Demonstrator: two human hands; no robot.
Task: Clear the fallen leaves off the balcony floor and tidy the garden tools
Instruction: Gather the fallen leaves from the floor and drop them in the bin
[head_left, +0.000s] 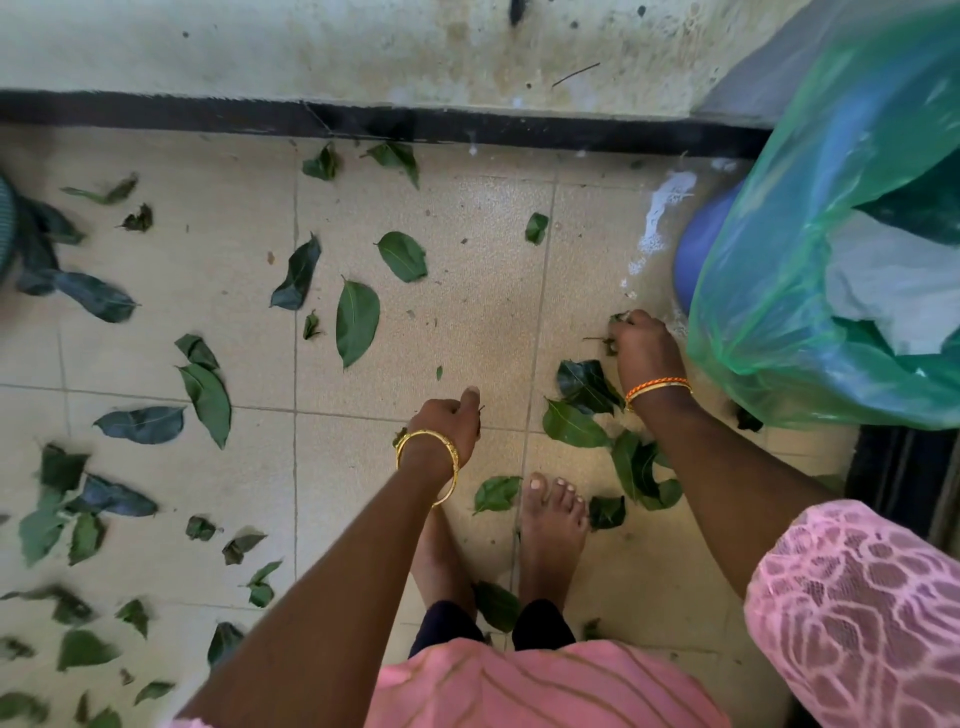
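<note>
While both hands' fingers pinch leaf scraps (615, 332), green bag (810, 270) hard beside right hand (644, 348).

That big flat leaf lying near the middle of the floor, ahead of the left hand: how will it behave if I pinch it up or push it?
The big flat leaf looks thin and fresh green, so probably very light and floppy. It lies flat on the smooth tile floor, so a push would likely slide it; lifting an edge first seems easier.
</note>
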